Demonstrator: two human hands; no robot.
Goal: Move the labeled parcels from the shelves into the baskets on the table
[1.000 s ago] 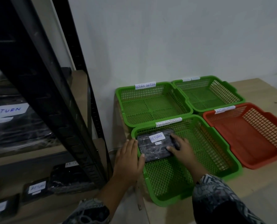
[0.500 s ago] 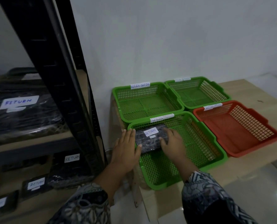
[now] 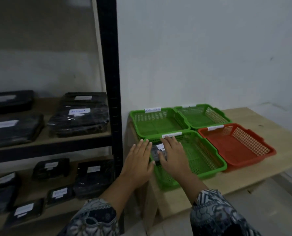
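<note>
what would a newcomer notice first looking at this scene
Probably the two hands, left hand and right hand, spread over a black parcel in the near green basket. Next, the lone red basket to its right, and the black labelled parcels on the shelves at left.

Dim, flat indoor light leaves the shelves [image 3: 48, 138] in deep shadow. Motion blur softens everything, and the labels cannot be read. Wide-angle distortion bends the frame edges.
</note>
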